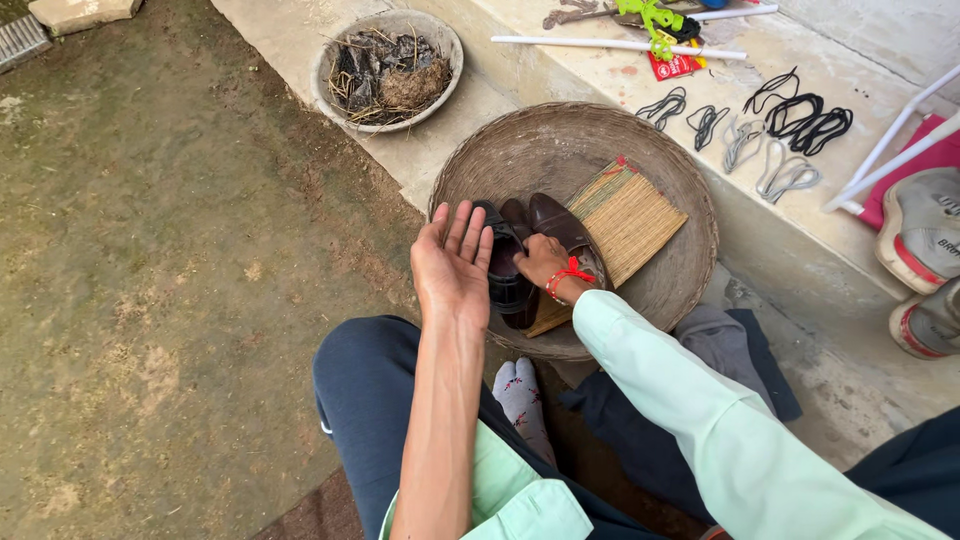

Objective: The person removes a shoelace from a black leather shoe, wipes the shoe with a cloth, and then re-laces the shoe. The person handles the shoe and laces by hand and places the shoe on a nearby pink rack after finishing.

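Note:
A pair of dark brown leather shoes (pixel 545 222) lies in a wide woven basket (pixel 540 150), beside a small straw mat (pixel 632 215). My left hand (pixel 452 262) is flat and open, fingers together, pressed against the left side of the nearer shoe (pixel 505 280). My right hand (pixel 540 260), with a red thread at the wrist, rests curled on top of the shoes; its fingers are partly hidden, and it seems to grip the nearer shoe's upper.
A bowl of dry twigs and debris (pixel 387 68) sits on the concrete ledge at the back. Black and grey shoelaces (pixel 780 130), white rods (pixel 620 45) and worn sneakers (pixel 925 235) lie to the right. Bare earth spreads left. My socked foot (pixel 520 392) shows below.

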